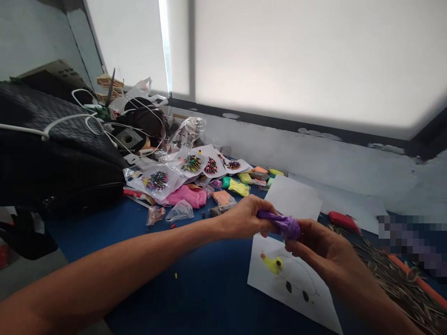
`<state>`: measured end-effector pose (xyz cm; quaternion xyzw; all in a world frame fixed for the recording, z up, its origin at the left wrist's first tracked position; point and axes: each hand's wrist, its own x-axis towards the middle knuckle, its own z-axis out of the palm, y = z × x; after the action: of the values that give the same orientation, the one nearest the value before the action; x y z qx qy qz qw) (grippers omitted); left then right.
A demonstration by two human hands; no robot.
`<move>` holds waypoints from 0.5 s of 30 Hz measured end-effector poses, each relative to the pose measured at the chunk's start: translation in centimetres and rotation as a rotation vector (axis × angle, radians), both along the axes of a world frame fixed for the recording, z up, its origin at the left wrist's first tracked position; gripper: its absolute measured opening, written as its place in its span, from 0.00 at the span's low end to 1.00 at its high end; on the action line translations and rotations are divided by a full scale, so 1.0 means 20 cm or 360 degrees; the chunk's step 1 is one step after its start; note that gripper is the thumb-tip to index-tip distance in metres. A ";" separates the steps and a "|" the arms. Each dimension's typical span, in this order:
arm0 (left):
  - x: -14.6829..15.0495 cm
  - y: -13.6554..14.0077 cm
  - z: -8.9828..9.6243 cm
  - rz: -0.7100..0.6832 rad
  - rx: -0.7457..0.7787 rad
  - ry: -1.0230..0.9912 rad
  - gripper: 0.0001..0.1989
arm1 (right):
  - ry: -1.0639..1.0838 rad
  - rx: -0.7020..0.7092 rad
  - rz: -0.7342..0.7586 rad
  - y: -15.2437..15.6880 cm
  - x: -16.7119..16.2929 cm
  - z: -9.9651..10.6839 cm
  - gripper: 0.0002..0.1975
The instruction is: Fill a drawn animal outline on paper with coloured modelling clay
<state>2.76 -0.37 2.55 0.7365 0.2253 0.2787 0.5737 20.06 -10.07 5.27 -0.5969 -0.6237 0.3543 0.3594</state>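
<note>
A lump of purple modelling clay in a clear plastic wrapper point(287, 226) is stretched between my hands above the table. My left hand point(249, 216) grips its left end, fingers wrapped round it. At the other end, my right hand point(314, 244) pinches the bunched part between thumb and fingers. Below them lies a white sheet with a drawing point(289, 279): a curved animal outline, a yellow clay head with a dark eye and an orange nose tip, and two dark oval feet. My right wrist covers part of the sheet's right side.
Wrapped clay pieces, including a pink packet point(186, 196) and a yellow one point(238, 187), lie behind my left hand. Paper sheets bear decorated seed clusters point(193, 163). Striped seeds point(401, 288) spread at the right by a red object point(344, 222). A black bag point(59, 149) stands left.
</note>
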 end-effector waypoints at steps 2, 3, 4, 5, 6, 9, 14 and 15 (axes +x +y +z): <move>0.00 0.00 0.00 -0.0010 -0.0048 0.0005 0.04 | -0.0012 -0.0002 0.0011 0.00 0.00 0.00 0.18; 0.00 0.00 0.00 -0.0028 -0.0077 0.0013 0.04 | -0.0022 -0.0006 0.0016 0.00 0.00 -0.01 0.17; 0.00 0.00 0.00 -0.0056 -0.0111 0.0025 0.05 | -0.0032 -0.0012 0.0019 0.00 0.00 -0.01 0.17; 0.00 0.01 0.00 -0.0094 -0.0146 0.0038 0.05 | -0.0038 -0.0010 0.0020 0.00 0.00 -0.01 0.16; 0.00 0.01 0.01 -0.0138 -0.0178 0.0049 0.04 | -0.0042 -0.0004 0.0020 0.00 0.00 -0.01 0.15; -0.02 0.01 0.04 -0.0270 -0.0239 0.0065 0.08 | -0.0045 0.0022 0.0008 0.01 0.01 0.00 0.17; -0.03 0.01 0.05 -0.0288 -0.0379 -0.0052 0.16 | -0.0027 0.0026 -0.0041 0.01 0.02 0.01 0.20; -0.02 0.01 0.05 -0.0244 -0.0399 -0.0059 0.15 | -0.0031 0.0028 -0.0037 0.01 0.02 0.01 0.19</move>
<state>2.33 -0.17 3.57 0.6689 0.1908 0.2173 0.6848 20.41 -9.88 5.41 -0.6043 -0.6234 0.3388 0.3625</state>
